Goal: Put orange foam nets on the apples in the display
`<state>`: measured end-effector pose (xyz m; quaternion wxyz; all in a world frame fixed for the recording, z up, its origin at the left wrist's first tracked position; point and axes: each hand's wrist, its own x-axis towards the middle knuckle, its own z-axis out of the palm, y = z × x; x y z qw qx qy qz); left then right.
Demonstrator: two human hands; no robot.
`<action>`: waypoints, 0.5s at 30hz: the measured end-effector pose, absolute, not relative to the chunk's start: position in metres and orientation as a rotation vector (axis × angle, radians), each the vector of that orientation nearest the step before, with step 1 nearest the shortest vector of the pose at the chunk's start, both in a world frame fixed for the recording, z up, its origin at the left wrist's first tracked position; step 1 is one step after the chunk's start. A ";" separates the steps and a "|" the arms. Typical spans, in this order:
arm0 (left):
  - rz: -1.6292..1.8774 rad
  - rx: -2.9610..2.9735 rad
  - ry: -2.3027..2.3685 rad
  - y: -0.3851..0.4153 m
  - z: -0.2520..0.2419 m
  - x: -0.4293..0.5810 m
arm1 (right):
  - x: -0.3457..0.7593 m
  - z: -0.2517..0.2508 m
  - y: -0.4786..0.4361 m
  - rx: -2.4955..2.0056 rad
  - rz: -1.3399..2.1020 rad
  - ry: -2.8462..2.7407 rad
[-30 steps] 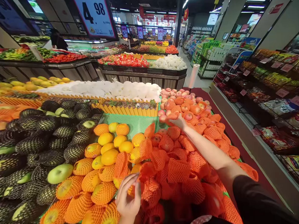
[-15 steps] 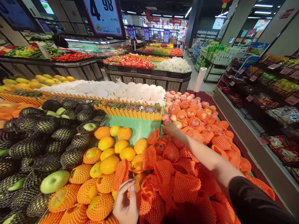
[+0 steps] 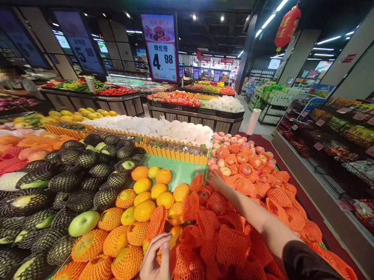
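At the bottom centre, my left hand hovers over the netted fruit, thumb and fingers curled close together; whether anything small is between them does not show. My right hand reaches out on an extended arm to the netted apples, beside the green mat. Its fingertips point down and blur into the fruit, so what they touch is unclear. Oranges, some bare and some in orange foam nets, lie left of centre. Orange foam nets heap up between my hands. A green apple rests beside the black-netted fruit.
A yellow picket planter borders the mat, with white-wrapped fruit behind it. Shelves of packaged goods line the right side. A plastic bag roll stands beyond the apples. A person is at the far left.
The view has tilted up and turned left, showing more signs and a person. My right hand has come slightly down and back from the pale apples. My left hand keeps its curled pose.
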<state>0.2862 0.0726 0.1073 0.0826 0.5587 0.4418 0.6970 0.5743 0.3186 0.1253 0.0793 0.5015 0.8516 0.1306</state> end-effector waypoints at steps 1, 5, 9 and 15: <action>2.079 1.660 1.329 0.069 0.107 0.285 | 0.576 0.131 0.315 1.519 0.405 2.552; 2.042 1.602 1.366 0.055 0.108 0.282 | 0.588 0.163 0.291 1.708 0.477 2.581; 1.859 1.489 1.367 0.042 0.109 0.291 | 0.598 0.208 0.242 1.879 0.528 2.674; 1.425 1.326 0.933 0.021 0.106 0.330 | 0.572 0.239 0.116 1.491 0.321 3.048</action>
